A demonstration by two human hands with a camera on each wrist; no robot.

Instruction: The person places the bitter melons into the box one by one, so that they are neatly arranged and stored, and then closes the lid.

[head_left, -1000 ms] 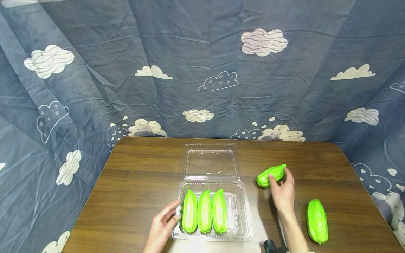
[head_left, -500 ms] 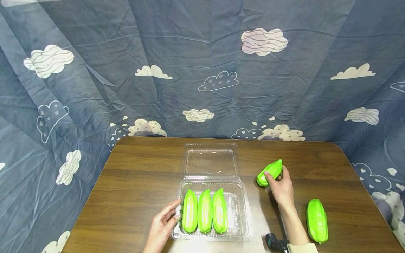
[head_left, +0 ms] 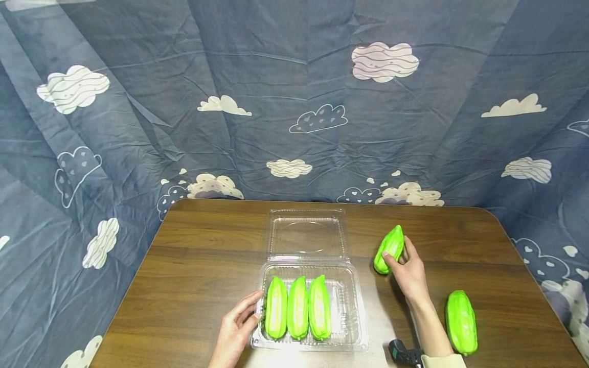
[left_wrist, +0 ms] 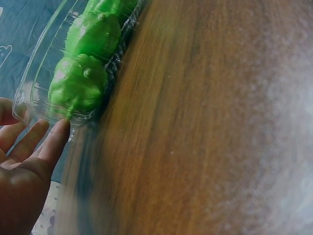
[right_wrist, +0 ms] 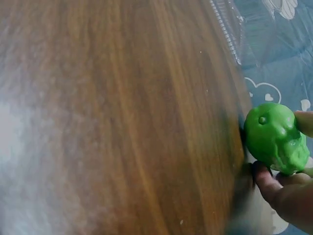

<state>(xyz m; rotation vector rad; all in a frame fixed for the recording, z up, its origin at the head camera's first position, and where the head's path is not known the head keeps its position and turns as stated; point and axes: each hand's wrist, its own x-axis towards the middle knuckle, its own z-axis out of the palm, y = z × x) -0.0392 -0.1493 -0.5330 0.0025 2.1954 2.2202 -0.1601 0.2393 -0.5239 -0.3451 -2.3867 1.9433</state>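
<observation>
Three green bitter melons (head_left: pixel 298 309) lie side by side, lengthwise, in the left and middle of a clear plastic clamshell box (head_left: pixel 359 317). My left hand (head_left: pixel 236 324) rests on the box's left side, fingers nearly straight against the wall and rim. In the left wrist view the fingertips (left_wrist: pixel 62 128) touch the clear plastic just below the nearest melon (left_wrist: pixel 78 84). My right hand (head_left: pixel 409 271) holds another bitter melon (head_left: pixel 390 249) to the box's right, thumb on its near side and fingers on the far side. The right wrist view shows that melon's rounded, knobbed end (right_wrist: pixel 266 128).
One more bitter melon (head_left: pixel 461 323) lies on the wooden table (head_left: pixel 193 276) at the right. Behind the box its clear lid (head_left: pixel 306 237) lies folded back. Near my right wrist is a small dark device (head_left: pixel 400 352). A cloud-patterned blue cloth (head_left: pixel 257 143) hangs behind the table.
My right hand has shifted slightly left and turned its bitter melon, whose pointed end swung from the right to nearly straight away. The left hand and the box have stayed put.
</observation>
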